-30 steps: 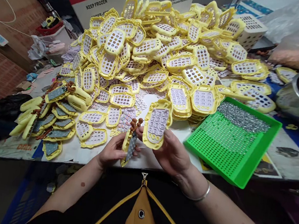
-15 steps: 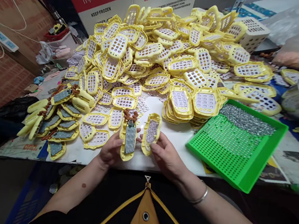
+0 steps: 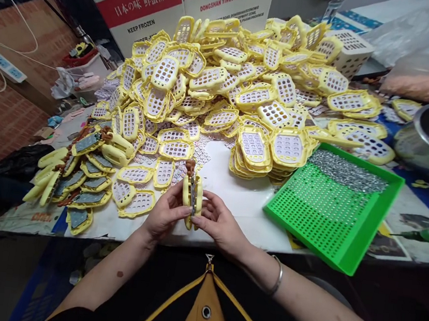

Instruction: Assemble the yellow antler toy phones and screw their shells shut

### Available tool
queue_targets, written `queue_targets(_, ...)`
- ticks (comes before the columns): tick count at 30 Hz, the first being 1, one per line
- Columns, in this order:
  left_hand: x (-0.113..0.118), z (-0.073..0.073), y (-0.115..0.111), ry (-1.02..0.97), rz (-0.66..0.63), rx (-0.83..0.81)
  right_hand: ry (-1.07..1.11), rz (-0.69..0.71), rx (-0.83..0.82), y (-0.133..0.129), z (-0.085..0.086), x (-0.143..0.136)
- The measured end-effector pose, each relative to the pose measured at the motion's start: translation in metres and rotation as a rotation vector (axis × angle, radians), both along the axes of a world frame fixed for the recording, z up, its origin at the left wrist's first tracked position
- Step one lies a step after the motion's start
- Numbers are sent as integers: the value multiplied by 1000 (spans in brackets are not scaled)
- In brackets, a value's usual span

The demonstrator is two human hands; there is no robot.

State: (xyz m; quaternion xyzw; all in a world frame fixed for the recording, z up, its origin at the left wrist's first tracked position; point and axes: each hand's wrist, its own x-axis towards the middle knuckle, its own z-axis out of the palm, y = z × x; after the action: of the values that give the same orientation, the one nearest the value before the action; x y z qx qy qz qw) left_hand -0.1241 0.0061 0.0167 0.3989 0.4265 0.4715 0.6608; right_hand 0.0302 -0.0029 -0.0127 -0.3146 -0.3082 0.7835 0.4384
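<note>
A white covering (image 3: 238, 207) spreads over the middle of the desk (image 3: 400, 204), printed sheeting showing at its right end. On it rises a broad heap of yellow shells (image 3: 209, 79), with small pale pieces (image 3: 202, 154) strewn at its foot. Shells with grey panels (image 3: 92, 196) cluster on the left; toward the right sit a neat shell stack (image 3: 253, 147), a green perforated tray (image 3: 362, 251) and a metal bowl (image 3: 412, 140).

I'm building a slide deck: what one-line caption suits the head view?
Left hand and right hand hold two yellow shells, grey panel between, before a shell heap, green tray at right.
</note>
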Motion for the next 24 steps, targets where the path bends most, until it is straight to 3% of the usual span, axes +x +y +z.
queue_targets(7,-5,0,1,14,-8,-6,-31,-13,20,1,-2,2)
queue_targets(14,-3,-1,1,50,-90,59,59,4,20,1,-8,-2)
queue_targets(24,2,5,0,182,-63,143,214,47,-1,0,-17,0)
